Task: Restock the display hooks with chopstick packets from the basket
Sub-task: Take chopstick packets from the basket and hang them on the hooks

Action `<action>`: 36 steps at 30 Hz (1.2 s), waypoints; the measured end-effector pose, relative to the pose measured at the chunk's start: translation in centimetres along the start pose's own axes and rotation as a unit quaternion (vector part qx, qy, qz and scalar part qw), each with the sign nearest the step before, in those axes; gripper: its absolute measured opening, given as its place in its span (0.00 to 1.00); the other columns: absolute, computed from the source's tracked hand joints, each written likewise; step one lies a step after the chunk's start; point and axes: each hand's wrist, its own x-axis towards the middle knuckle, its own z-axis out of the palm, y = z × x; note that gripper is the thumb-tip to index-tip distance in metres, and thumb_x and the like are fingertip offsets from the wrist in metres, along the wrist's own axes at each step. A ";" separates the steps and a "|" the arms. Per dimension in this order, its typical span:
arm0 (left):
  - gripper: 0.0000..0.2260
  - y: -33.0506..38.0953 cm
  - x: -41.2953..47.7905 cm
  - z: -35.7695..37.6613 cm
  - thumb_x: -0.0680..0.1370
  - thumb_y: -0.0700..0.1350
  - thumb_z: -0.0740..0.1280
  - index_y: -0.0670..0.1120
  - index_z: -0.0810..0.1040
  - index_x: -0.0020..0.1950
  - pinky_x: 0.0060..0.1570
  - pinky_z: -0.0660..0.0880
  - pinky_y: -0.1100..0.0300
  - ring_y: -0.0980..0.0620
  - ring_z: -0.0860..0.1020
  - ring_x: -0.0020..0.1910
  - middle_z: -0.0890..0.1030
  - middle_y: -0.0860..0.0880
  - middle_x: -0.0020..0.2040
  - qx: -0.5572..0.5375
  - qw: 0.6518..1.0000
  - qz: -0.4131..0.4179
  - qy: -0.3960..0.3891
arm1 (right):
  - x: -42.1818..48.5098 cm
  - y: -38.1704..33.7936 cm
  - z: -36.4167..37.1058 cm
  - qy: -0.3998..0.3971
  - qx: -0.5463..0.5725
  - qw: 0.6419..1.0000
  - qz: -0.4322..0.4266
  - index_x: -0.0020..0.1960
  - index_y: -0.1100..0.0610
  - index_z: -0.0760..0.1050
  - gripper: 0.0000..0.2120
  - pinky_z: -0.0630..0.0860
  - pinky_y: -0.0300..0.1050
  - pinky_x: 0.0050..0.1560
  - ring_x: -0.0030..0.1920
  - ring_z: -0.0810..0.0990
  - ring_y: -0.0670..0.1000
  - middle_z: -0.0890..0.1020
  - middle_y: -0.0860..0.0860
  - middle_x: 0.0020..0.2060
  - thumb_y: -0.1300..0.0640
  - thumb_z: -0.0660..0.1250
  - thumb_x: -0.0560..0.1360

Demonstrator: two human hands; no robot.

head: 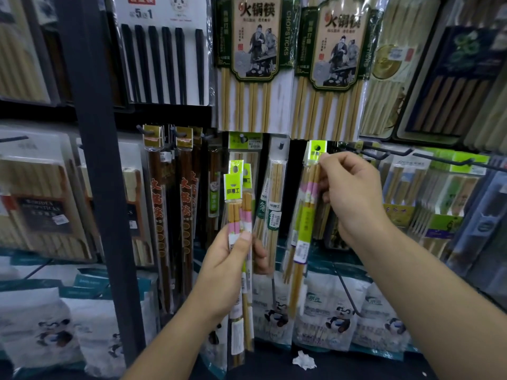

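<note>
One packet is up at the display, its green header pinched between the thumb and fingertips of the right hand. The sticks hang down and slightly left below that pinch, so the hand is at the very top and the weight swings free. Holding it by the header makes sense, since the punched hole is what must meet a hook. The hole sits just left of the fingertips, uncovered. Whether a prong passes through it I cannot tell.

Several more packets form a bundle in the left hand, which wraps round their middle with the headers standing above the fist. They are likely kept there as stock to draw from one at a time. The bundle is low and left of the packet, apart from it. Bare hooks jut out just right of the right hand. No basket is in view.
</note>
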 end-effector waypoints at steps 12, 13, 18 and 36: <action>0.07 0.3 0.0 0.2 0.82 0.46 0.63 0.52 0.81 0.51 0.37 0.81 0.53 0.48 0.81 0.37 0.84 0.45 0.43 0.007 1.000 0.012 -0.008 | 1.3 1.6 -0.3 0.038 -0.062 0.997 -0.022 0.39 0.57 0.81 0.12 0.81 0.47 0.45 0.34 0.81 0.49 0.83 0.54 0.33 0.56 0.69 0.80; 0.07 0.4 0.0 0.2 0.82 0.46 0.64 0.51 0.81 0.52 0.37 0.82 0.53 0.47 0.81 0.37 0.84 0.45 0.44 0.005 1.000 0.010 -0.006 | 1.3 1.8 -0.3 0.040 -0.064 0.997 -0.025 0.39 0.57 0.82 0.12 0.78 0.39 0.41 0.32 0.79 0.44 0.82 0.49 0.30 0.56 0.69 0.80; 0.06 0.5 -0.1 0.2 0.83 0.43 0.65 0.43 0.81 0.55 0.38 0.83 0.53 0.47 0.83 0.38 0.85 0.43 0.45 0.003 1.000 -0.001 0.007 | 0.6 2.4 -0.5 0.063 -0.078 0.994 -0.036 0.43 0.56 0.80 0.08 0.72 0.31 0.33 0.28 0.76 0.37 0.78 0.39 0.26 0.55 0.70 0.80; 0.10 0.2 0.1 0.0 0.78 0.54 0.67 0.51 0.86 0.49 0.46 0.84 0.56 0.49 0.86 0.49 0.87 0.44 0.48 -0.010 0.999 -0.027 0.044 | -2.0 1.2 0.9 -0.013 -0.014 0.999 -0.036 0.37 0.51 0.82 0.14 0.73 0.36 0.33 0.32 0.75 0.44 0.80 0.49 0.32 0.57 0.67 0.81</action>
